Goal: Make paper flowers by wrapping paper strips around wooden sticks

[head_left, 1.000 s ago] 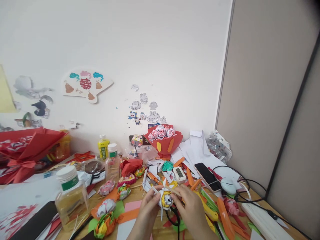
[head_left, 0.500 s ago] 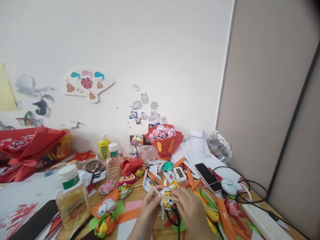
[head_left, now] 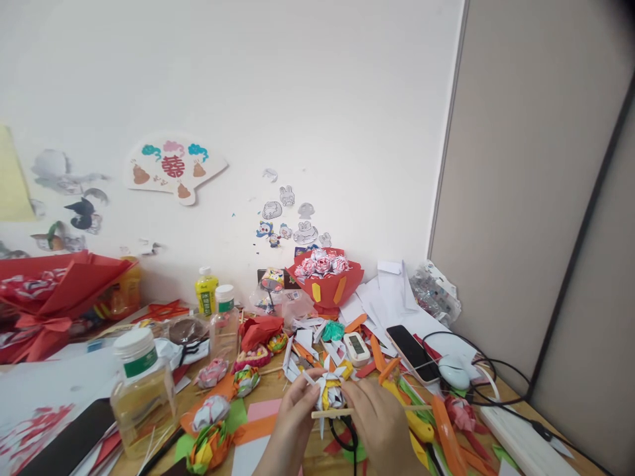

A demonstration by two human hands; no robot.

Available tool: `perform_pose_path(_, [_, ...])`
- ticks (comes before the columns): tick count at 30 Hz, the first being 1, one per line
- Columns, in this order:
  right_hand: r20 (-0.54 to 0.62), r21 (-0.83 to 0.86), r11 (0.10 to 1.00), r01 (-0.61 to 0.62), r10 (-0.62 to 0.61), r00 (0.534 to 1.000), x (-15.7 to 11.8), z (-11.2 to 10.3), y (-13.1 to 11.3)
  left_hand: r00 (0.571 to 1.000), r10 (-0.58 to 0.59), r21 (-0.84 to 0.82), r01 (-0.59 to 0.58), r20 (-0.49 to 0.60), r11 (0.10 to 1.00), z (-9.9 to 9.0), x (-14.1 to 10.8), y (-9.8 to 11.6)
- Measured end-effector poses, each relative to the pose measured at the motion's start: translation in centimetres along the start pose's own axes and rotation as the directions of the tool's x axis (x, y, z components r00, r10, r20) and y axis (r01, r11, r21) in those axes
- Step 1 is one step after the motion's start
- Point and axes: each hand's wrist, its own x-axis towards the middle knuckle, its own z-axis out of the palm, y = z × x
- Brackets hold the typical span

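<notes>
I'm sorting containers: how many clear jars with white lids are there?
2: the near jar, at front left; the far jar, beside the yellow bottle. Others may be hidden.

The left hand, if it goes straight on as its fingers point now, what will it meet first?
Most likely the white and yellow paper flower, which the left hand already touches; beyond it, perhaps the fingers of the right hand, though depth is unclear.
</notes>
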Motion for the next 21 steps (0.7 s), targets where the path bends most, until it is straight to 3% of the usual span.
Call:
perform_pose_path(6, [0.046,0.009,1.000,0.016,-0.016,0.999,-0.6,0.5,0.2,1.000,-0.010,-0.055,0.009,-0.004,0.998,0.0,0.0,0.1])
perform_pose_path(11, [0.166,0.153,0.987,-0.043,0.017,0.986,-0.9,0.7,0.5,1.000,-0.025,-0.123,0.025,0.001,0.992,-0.2,0.4,0.3])
perform_pose_path(17, [0.127,0.147,0.988,0.040,-0.059,0.990,-1.1,0.5,0.3,1.000,0.020,-0.228,-0.014,0.023,0.973,-0.4,0.8,-0.3])
perform_pose_path(19, [0.101,0.152,0.988,-0.012,-0.004,0.995,-1.1,0.5,0.0,0.999,0.020,-0.235,-0.012,0.031,0.972,-0.4,0.7,-0.4])
perform_pose_path(21, [0.101,0.189,0.972,-0.138,0.121,0.987,-1.0,0.6,-0.3,0.999,0.017,-0.228,-0.007,0.041,0.974,-0.4,0.6,-0.5])
